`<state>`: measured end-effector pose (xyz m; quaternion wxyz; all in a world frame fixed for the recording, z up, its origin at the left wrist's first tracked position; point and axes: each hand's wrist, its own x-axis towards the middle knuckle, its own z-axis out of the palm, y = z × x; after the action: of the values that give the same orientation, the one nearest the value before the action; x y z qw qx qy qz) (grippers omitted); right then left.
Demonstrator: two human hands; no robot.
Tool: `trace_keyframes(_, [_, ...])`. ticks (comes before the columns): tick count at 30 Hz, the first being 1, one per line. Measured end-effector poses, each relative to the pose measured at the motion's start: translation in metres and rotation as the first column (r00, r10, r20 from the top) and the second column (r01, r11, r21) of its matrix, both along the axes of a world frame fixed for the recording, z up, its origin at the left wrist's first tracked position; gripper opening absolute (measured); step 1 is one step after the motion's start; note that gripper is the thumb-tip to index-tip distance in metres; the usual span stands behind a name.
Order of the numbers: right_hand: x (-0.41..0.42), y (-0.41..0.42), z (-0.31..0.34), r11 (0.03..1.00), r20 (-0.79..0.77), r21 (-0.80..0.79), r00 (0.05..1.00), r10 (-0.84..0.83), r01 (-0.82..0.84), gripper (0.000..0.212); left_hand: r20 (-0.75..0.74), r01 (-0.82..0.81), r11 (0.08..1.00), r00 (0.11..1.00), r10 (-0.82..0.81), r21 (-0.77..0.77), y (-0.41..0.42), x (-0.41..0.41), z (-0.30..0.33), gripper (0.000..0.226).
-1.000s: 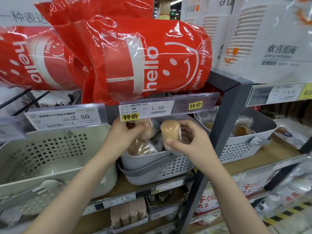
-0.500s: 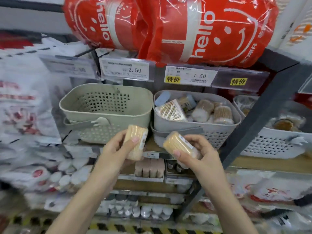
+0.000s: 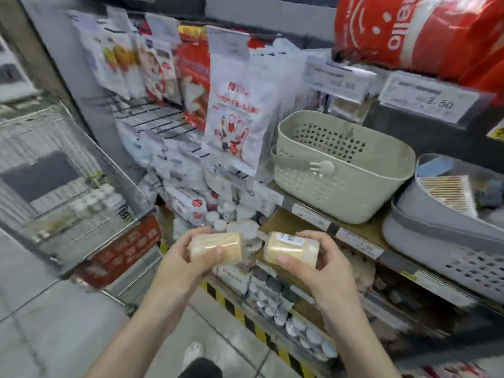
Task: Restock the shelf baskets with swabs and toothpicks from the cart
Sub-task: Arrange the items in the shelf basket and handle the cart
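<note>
Below the beige basket point(image 3: 341, 170), two toothpick jars point(image 3: 215, 248) held lying sideways, left hand point(image 3: 185, 257) and right hand point(image 3: 319, 257) fingers clamped round each; basket up-right, nearer the right.

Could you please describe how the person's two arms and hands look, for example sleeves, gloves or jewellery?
Both forearms are bare all the way to the bottom edge of the picture: no sleeves show. The left hand and the right hand wear no gloves. No watch, bracelet or ring is visible. The nails look short and unpainted, though the picture is somewhat blurred.
</note>
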<state>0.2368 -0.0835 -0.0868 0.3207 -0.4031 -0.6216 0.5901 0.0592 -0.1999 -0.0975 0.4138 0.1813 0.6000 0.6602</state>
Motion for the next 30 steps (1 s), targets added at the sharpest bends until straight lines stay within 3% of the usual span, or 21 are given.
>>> trace_keyframes(4, [-0.051, -0.005, -0.002, 0.995, 0.031, 0.005, 0.994, 0.103, -0.103, 0.039, 0.044, -0.115, 0.993, 0.993, 0.114, 0.031, -0.019, -0.035, -0.007, 0.098])
trace_keyframes(8, [-0.126, -0.012, -0.006, 0.972, 0.037, 0.002, 0.971, 0.236, -0.236, 0.033, 0.120, -0.226, 0.972, 0.969, 0.218, 0.063, -0.047, -0.083, -0.012, 0.078])
trace_keyframes(11, [-0.197, -0.030, -0.013, 0.934, 0.048, -0.032, 0.933, 0.356, -0.355, 0.041, 0.139, -0.332, 0.942, 0.936, 0.323, 0.047, -0.078, -0.134, -0.020, 0.064])
trace_keyframes(18, [-0.346, -0.082, -0.036, 0.844, 0.037, -0.121, 0.847, 0.530, -0.523, 0.045, 0.046, -0.512, 0.859, 0.858, 0.511, 0.002, -0.155, -0.252, -0.029, 0.064])
trace_keyframes(22, [-0.402, -0.096, -0.045, 0.809, 0.063, -0.156, 0.812, 0.580, -0.566, 0.052, 0.054, -0.593, 0.803, 0.802, 0.595, -0.054, -0.179, -0.294, -0.041, 0.081])
trace_keyframes(30, [-0.499, -0.088, -0.074, 0.734, 0.141, -0.168, 0.721, 0.678, -0.658, 0.043, 0.027, -0.674, 0.720, 0.727, 0.686, -0.163, -0.178, -0.361, -0.076, 0.062])
